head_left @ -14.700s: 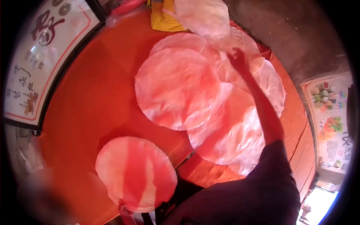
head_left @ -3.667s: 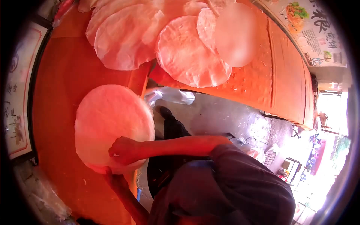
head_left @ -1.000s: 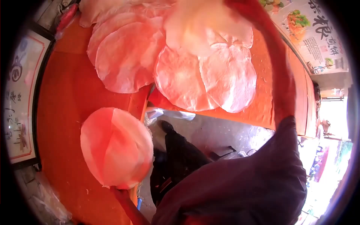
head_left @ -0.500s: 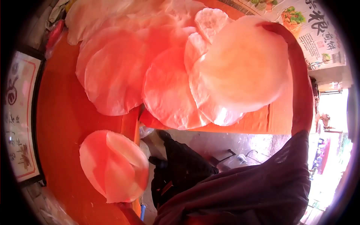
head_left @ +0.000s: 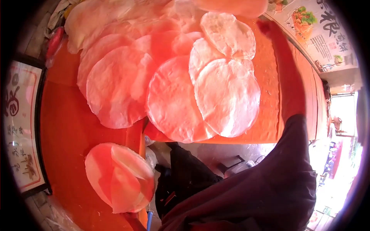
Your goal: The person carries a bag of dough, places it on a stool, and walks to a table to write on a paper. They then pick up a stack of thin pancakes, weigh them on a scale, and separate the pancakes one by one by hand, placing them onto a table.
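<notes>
My left hand point(head_left: 135, 217) is at the lower edge of a folded thin round pancake point(head_left: 119, 179), holding it over the orange cloth; its fingers are hidden beneath. Far out at the upper right, my right hand point(head_left: 266, 27) reaches beside the edge of another thin pancake point(head_left: 231, 5), which the top of the view cuts off. Blur hides whether those fingers grip it. Closer in lie several pale pancakes, overlapping: one at the right point(head_left: 228, 98), one in the middle point(head_left: 179, 100) and one at the left point(head_left: 117, 86).
Orange cloth point(head_left: 65, 161) covers the L-shaped table. A framed sheet of writing point(head_left: 25, 127) stands at the left. A printed poster point(head_left: 318, 34) lies along the far right edge. Below the inner corner show my dark clothing point(head_left: 250, 188) and the floor.
The large pancake by my right hand has moved away to the top of the view, uncovering pancakes beneath. My right arm reaches farther in. My left hand stays with the folded pancake.
</notes>
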The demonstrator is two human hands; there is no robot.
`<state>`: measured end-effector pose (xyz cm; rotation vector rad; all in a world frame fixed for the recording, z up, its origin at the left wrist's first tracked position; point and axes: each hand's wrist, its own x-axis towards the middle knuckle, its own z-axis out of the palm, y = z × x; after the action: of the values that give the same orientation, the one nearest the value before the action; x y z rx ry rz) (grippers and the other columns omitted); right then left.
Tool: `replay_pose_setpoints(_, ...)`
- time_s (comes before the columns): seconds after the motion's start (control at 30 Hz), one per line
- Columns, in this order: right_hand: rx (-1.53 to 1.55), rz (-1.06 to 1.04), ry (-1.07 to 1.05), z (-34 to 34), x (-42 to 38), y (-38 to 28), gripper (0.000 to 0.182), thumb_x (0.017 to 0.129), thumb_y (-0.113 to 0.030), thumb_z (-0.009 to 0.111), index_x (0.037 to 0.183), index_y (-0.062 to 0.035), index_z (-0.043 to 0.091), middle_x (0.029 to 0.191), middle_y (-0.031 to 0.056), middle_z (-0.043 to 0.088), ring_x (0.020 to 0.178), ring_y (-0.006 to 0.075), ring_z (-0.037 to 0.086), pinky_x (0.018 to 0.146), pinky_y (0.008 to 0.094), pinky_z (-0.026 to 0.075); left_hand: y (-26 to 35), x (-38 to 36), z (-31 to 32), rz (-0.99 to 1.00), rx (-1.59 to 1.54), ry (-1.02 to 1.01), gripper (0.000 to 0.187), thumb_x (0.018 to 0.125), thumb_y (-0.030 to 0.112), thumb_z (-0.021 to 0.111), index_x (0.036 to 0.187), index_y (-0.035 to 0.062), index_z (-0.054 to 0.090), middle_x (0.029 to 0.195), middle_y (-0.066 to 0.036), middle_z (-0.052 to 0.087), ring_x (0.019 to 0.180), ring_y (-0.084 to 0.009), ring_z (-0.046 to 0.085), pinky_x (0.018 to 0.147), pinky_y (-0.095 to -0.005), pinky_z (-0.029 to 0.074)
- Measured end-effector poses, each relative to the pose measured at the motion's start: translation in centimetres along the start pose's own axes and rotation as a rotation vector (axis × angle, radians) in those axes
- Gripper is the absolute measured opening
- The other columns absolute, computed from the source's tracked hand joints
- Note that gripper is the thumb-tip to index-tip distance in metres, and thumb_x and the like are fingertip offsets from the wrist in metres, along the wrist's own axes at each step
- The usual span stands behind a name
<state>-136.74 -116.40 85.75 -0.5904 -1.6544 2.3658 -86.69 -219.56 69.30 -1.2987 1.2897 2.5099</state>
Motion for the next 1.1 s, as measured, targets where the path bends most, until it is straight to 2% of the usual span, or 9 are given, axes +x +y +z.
replay_pose_setpoints(0.23,-0.201,0.157,-0.050,21.2,-27.0,25.6,0.020,0.089,-0.018,0.061,0.103,-0.0048,0.063,0.084,0.0094,0.067,0.074,0.0217,0.066,0.068,0.0344,0.057,0.6,-1.2,-2.7,0.017,-0.044,-0.011,0.020,0.083,0.012,0.057,0.103,0.0090,0.058,0.087,0.001,0.055,0.074,-0.0139,0.053,0.065,-0.0300,0.048)
replay_pose_setpoints(0.37,-0.475,0.315,-0.588,36.4,-42.5,29.9,0.026,0.087,-0.012,0.064,0.111,-0.0003,0.062,0.076,0.0076,0.065,0.066,0.0135,0.063,0.061,0.0273,0.052,1.0,-2.4,-4.6,0.003,-0.109,-0.046,0.018,0.082,0.011,0.058,0.100,0.0096,0.060,0.081,0.002,0.056,0.068,-0.0127,0.054,0.061,-0.0289,0.049)
replay_pose_setpoints(0.43,-0.923,0.076,-0.839,41.9,-49.0,30.8,0.025,0.084,-0.014,0.069,0.106,-0.0028,0.065,0.073,0.0064,0.065,0.064,0.0114,0.062,0.059,0.0261,0.051,1.6,-3.0,-4.8,-0.007,-0.146,-0.102,0.016,0.082,0.011,0.058,0.098,0.0099,0.060,0.078,0.003,0.057,0.065,-0.0120,0.054,0.059,-0.0283,0.049)
replay_pose_setpoints(0.53,-0.942,-0.102,-0.822,45.1,-52.8,34.4,0.028,0.079,-0.019,0.074,0.101,-0.0031,0.068,0.067,0.0080,0.063,0.061,0.0134,0.062,0.058,0.0278,0.050,2.5,-4.0,-1.5,0.185,-0.066,-0.150,0.057,0.081,0.014,0.059,0.134,0.0008,0.041,0.131,-0.012,0.051,0.123,-0.0271,0.048,0.104,-0.0422,0.039)
replay_pose_setpoints(0.73,-1.200,-0.457,-0.492,50.3,-55.4,39.5,0.037,0.076,-0.029,0.075,0.094,0.0022,0.066,0.063,0.0114,0.061,0.063,0.0145,0.062,0.056,0.0327,0.047,0.6,-2.2,-4.5,0.086,-0.283,-0.151,0.058,0.084,0.012,0.055,0.138,0.0018,0.037,0.135,-0.011,0.048,0.125,-0.0288,0.046,0.106,-0.0435,0.037)
replay_pose_setpoints(0.83,-1.313,-0.334,-0.640,50.4,-55.1,41.1,0.036,0.077,-0.026,0.071,0.095,0.0042,0.064,0.063,0.0130,0.058,0.057,0.0145,0.060,0.054,0.0352,0.045,-0.1,-1.7,-5.2,0.067,-0.353,-0.172,0.057,0.086,0.013,0.054,0.139,0.0016,0.036,0.136,-0.011,0.048,0.125,-0.0291,0.046,0.106,-0.0440,0.037)
replay_pose_setpoints(1.0,-0.548,0.326,-0.744,50.8,-57.1,36.7,0.024,0.080,-0.011,0.065,0.102,-0.0018,0.065,0.072,0.0014,0.062,0.064,0.0108,0.059,0.054,0.0253,0.047,-0.6,-0.5,-5.6,0.046,-0.382,-0.183,0.056,0.086,0.015,0.054,0.138,0.0010,0.037,0.134,-0.012,0.049,0.123,-0.0296,0.048,0.105,-0.0444,0.039)
replay_pose_setpoints(1.03,-0.372,0.342,-0.748,50.6,-56.3,35.7,0.019,0.076,-0.011,0.067,0.094,-0.0036,0.067,0.068,0.0012,0.060,0.053,0.0112,0.057,0.045,0.0262,0.045,-0.6,-0.3,-5.5,0.048,-0.383,-0.186,0.056,0.086,0.015,0.054,0.138,0.0009,0.037,0.134,-0.012,0.049,0.123,-0.0297,0.048,0.104,-0.0445,0.039)
replay_pose_setpoints(1.1,-0.178,0.371,-0.700,51.9,-56.1,29.2,0.021,0.081,-0.013,0.063,0.099,-0.0001,0.065,0.083,0.0030,0.063,0.071,0.0127,0.061,0.057,0.0275,0.050,-0.6,0.0,-5.7,0.046,-0.388,-0.182,0.055,0.087,0.016,0.054,0.137,0.0006,0.038,0.134,-0.012,0.049,0.122,-0.0299,0.048,0.103,-0.0447,0.040)
